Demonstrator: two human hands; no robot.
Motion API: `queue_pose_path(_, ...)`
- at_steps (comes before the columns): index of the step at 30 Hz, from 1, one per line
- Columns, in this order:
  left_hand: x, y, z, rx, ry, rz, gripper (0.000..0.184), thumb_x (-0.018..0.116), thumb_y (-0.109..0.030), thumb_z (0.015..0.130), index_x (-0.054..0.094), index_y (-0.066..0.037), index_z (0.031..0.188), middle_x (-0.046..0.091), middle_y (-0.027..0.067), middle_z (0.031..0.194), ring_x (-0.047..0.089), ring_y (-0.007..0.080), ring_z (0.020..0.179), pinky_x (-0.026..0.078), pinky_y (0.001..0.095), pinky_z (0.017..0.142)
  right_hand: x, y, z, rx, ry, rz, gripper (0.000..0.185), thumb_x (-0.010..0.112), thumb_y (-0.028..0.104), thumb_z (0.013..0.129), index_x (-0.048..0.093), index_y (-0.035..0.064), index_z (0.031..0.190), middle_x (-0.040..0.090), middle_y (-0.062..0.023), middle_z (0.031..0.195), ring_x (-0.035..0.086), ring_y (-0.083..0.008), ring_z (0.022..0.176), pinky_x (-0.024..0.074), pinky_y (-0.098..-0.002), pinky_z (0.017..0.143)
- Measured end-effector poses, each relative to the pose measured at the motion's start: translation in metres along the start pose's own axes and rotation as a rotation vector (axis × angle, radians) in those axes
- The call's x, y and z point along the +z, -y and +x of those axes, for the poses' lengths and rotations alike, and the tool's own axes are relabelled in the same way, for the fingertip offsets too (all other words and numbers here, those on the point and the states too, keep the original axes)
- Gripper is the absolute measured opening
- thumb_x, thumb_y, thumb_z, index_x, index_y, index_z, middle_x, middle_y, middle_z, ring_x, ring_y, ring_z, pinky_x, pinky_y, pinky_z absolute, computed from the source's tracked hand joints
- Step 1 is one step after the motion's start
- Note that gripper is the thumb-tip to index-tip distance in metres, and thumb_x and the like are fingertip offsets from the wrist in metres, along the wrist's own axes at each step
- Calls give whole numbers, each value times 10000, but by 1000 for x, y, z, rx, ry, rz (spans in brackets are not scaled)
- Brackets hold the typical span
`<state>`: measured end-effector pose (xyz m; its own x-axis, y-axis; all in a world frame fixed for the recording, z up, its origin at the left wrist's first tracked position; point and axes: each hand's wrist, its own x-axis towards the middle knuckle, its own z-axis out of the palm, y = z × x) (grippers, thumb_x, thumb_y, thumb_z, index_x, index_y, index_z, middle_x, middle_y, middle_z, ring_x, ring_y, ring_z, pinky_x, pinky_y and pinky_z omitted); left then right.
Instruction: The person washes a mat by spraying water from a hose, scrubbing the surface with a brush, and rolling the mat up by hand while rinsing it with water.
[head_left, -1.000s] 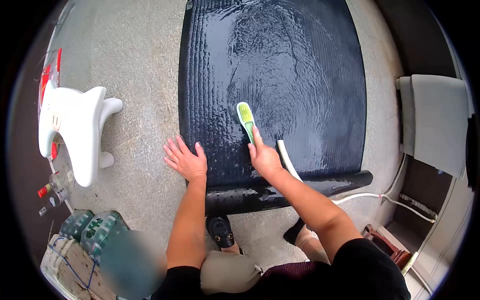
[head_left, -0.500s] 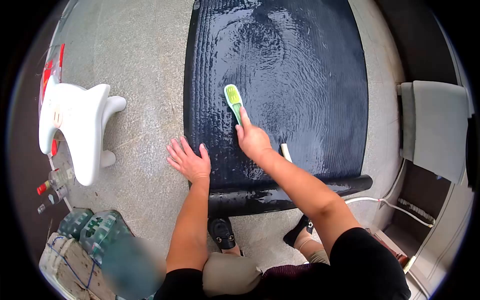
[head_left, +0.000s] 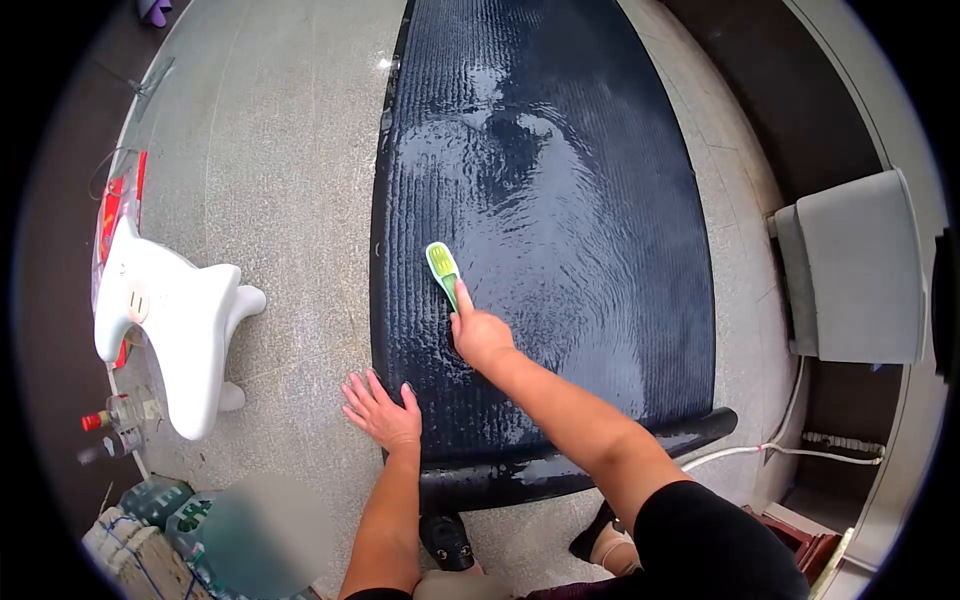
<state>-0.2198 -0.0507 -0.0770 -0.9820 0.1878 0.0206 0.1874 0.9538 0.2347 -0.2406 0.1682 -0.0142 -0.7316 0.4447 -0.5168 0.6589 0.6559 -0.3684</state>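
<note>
My right fingers (head_left: 464, 297) hold the green brush (head_left: 441, 262), which may skid because the black mat (head_left: 655, 300) is wet; my wide-spread left fingers (head_left: 377, 387) may slip.

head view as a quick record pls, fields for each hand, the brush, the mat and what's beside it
right hand: grip closed around the brush handle
left hand: grip open, holding nothing, at the mat's left edge
brush: green and white, over the mat
mat: black, ribbed, wet, near end rolled
left of mat: white stool
right of mat: white hose
</note>
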Motion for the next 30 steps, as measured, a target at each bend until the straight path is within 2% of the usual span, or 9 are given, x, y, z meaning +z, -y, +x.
queue_pose_path(5,5,2,-2,4,27,47,708,609,-411,860,392,-76,1445,291,181,1541,179,393,1458,106,584,1164,3,-76,-68,-159,20,-285,661,501,384,967,195,284,1544,646,-210,784,675,-377,740,545,-488,696)
queue_pose_path(11,6,1,-1,2,7,56,695,578,-420,891,366,-98,1469,273,165,1557,175,372,1463,109,565,1169,-55,-67,50,251,-270,9,597,402,348,996,206,164,1529,675,-248,974,658,-398,905,500,-494,817)
queue_pose_path(16,9,0,0,13,-13,71,699,575,-427,895,356,-105,1474,281,166,1554,193,377,1457,128,576,1162,27,-83,-113,141,9,-6,729,468,298,978,65,76,1542,658,-238,740,651,-421,681,515,-510,694)
queue_pose_path(19,11,3,-3,24,-7,84,699,573,-428,897,351,-107,1477,285,167,1552,201,380,1454,134,581,1159,62,-110,-192,144,-56,61,725,533,263,953,142,101,1542,663,-220,735,654,-400,646,520,-505,640)
queue_pose_path(22,14,4,-3,38,-25,98,692,571,-427,899,360,-105,1474,285,169,1552,202,385,1453,133,581,1158,43,-124,-132,250,-259,79,672,528,302,954,213,177,1535,661,-248,741,640,-428,622,518,-522,640)
queue_pose_path(25,12,3,-1,30,-33,86,689,572,-426,898,368,-102,1471,286,170,1551,198,384,1454,129,578,1159,-20,-130,-16,422,-371,137,630,443,361,979,199,183,1533,679,-266,927,652,-444,872,497,-513,822)
queue_pose_path(26,12,2,0,23,-27,87,688,569,-427,899,368,-100,1470,287,170,1551,197,383,1455,126,577,1159,-26,-141,8,376,-455,93,646,446,357,980,188,150,1534,684,-248,856,662,-426,812,511,-507,782)
queue_pose_path(28,10,3,-5,26,-5,82,688,567,-428,899,369,-99,1470,288,171,1550,195,382,1456,124,576,1160,-50,-116,-14,433,-256,374,667,460,355,976,174,126,1534,680,-225,777,664,-405,714,522,-492,728)
queue_pose_path(30,14,3,-2,37,-52,75,688,562,-429,899,369,-98,1471,289,170,1550,191,379,1458,121,575,1162,5,-124,-58,282,-334,168,708,500,330,966,152,101,1538,662,-200,697,654,-371,613,525,-475,651)
